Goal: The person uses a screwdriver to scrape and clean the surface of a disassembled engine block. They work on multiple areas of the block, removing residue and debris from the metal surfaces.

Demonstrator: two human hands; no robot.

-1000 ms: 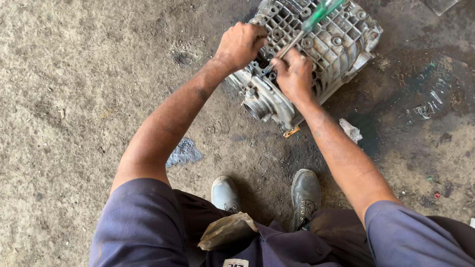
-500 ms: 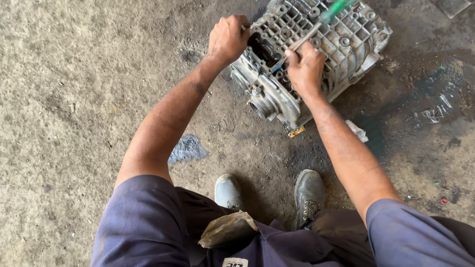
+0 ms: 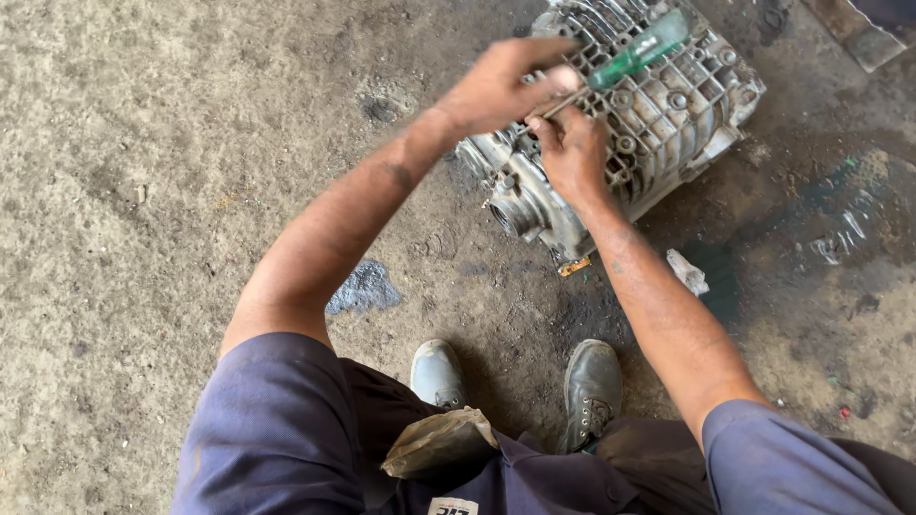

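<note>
Up at one o'clock lies a grey, ribbed cast-metal housing (image 3: 658, 114), grimy, on stained concrete floor (image 3: 143, 191). Across it slants a green-handled screwdriver (image 3: 634, 52); the left hand (image 3: 501, 86) pinches its shaft with narrowed fingers, while the right hand (image 3: 572, 153) curls against the casting, its grip hidden. A white rag scrap (image 3: 687, 272) sits at four o'clock, grey shoes (image 3: 439, 372) at six.
</note>
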